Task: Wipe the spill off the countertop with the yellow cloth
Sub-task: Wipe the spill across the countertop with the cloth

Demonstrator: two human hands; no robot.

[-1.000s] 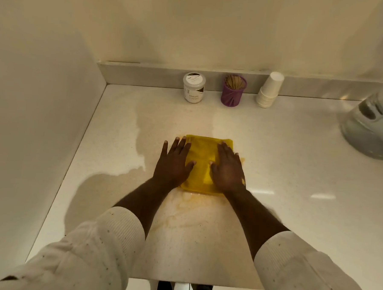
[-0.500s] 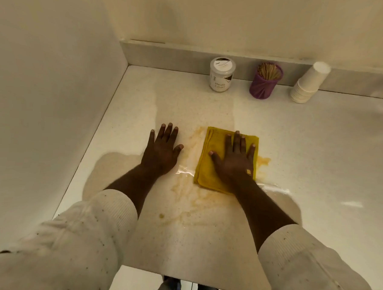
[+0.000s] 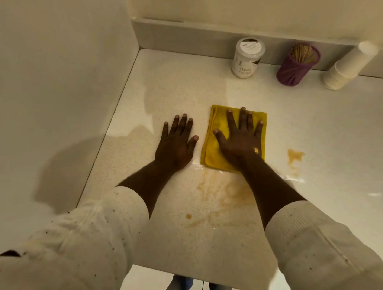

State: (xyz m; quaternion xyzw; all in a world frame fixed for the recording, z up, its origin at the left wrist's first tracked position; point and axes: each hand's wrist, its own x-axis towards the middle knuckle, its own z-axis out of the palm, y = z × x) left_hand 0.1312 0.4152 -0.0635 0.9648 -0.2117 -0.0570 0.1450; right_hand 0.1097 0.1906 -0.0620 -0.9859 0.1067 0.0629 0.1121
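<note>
The folded yellow cloth (image 3: 210, 149) lies flat on the white countertop (image 3: 324, 129). My right hand (image 3: 239, 140) presses down on it, palm flat and fingers spread. Just left of the cloth, my left hand (image 3: 176, 144) rests flat on the bare counter with fingers apart, not touching the cloth. A brownish spill (image 3: 223, 191) smears the counter between my forearms, in front of the cloth. A smaller brown stain (image 3: 294, 155) sits uncovered to the cloth's right.
A white lidded jar (image 3: 247, 58), a purple cup of wooden sticks (image 3: 298, 65) and a leaning stack of paper cups (image 3: 347, 68) stand along the back ledge. A wall (image 3: 55, 93) closes the left side. The counter's front edge (image 3: 201, 276) is near my body.
My left hand came off the cloth onto the bare counter. My right hand slid the cloth left, uncovering the small stain on its right.
</note>
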